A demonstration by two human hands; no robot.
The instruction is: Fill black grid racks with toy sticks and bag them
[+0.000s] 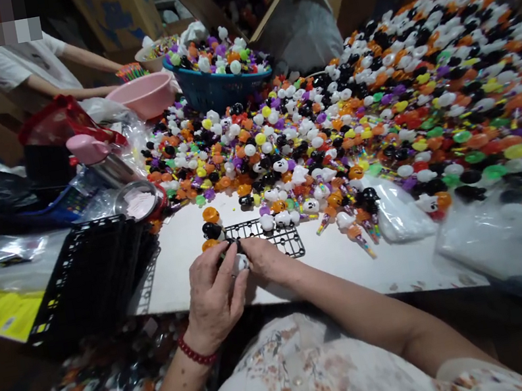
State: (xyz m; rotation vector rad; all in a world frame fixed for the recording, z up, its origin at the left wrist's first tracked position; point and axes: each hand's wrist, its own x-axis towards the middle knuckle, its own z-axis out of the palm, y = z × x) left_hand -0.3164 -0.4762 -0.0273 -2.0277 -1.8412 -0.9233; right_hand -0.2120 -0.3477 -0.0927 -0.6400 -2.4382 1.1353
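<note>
My left hand [214,290], with a dark red bead bracelet on its wrist, is closed on a small white plastic toy head [241,263]. From the other side my right hand [264,258] closes in on the same toy; some of its fingertips are hidden. Both hands are over the near left part of a black plastic grid tray [289,243] lying on the white board. Orange and black toy heads [213,231] sit along the tray's left side. Several white heads [281,219] are at its far right edge.
A large heap of colourful toy heads [308,121] spreads behind and to the right. Black grid trays [88,271] are stacked at left, near a metal bowl [136,202]. Plastic bags [401,212] lie at right. Behind stand a blue basket [223,88] and pink basin [144,98], near another person's arms [73,90].
</note>
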